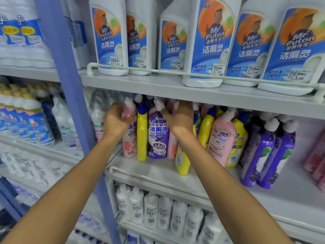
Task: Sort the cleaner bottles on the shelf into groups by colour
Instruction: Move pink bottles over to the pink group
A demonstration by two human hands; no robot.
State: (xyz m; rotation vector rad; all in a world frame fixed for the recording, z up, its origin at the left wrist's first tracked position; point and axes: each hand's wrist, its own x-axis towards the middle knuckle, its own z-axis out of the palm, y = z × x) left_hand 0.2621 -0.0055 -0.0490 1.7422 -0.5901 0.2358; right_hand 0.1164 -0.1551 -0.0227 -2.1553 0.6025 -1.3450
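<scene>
- Two hands reach into the middle shelf (154,170), where cleaner bottles of mixed colours stand.
- The left hand (114,120) curls its fingers round the neck of a pink bottle (128,143) at the row's 9 o'clock end.
- The right hand (179,117) is up among the white caps; its fingers are blurred, so its grip cannot be told.
- Between the hands stand a yellow bottle (142,136) and a purple bottle (158,136), upright and touching.
- At 3 o'clock of the right hand a tall pink bottle (222,138) leans, with a purple pair (258,155) beyond it.
</scene>
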